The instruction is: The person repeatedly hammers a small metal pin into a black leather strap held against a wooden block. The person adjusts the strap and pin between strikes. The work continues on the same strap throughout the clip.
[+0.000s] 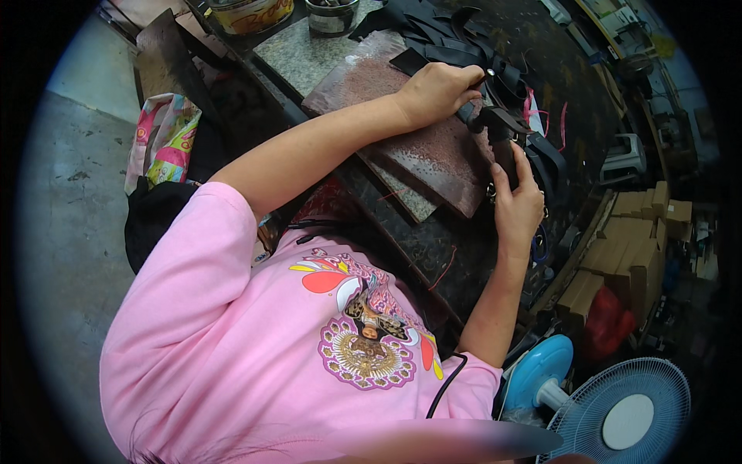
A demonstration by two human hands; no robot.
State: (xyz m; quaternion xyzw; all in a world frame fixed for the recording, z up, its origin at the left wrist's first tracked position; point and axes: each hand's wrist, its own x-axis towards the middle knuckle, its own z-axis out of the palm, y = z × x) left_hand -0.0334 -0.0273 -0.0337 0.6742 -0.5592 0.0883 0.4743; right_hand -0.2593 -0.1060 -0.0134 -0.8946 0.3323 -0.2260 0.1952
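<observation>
My left hand [440, 94] is closed over the far side of a worn reddish-brown slab [452, 170], its fingertips pinched on a black strap beside a small shiny stud [490, 72]. My right hand [519, 203] is at the slab's right edge. Its thumb and fingers are wrapped round a dark strap [504, 155], which looks like leather and curves up toward my left hand. Metal fittings show beside the right wrist and fingers, too small to make out. More black straps [433, 35] lie heaped beyond both hands.
Under the brown slab is a speckled grey stone slab [297, 58], with a tin of dark items [332, 17] and a yellowish tub [247, 14] at the back. Cardboard boxes [618, 247], a white stool [624, 160] and a blue fan [626, 421] stand right. A colourful bag [166, 139] hangs left.
</observation>
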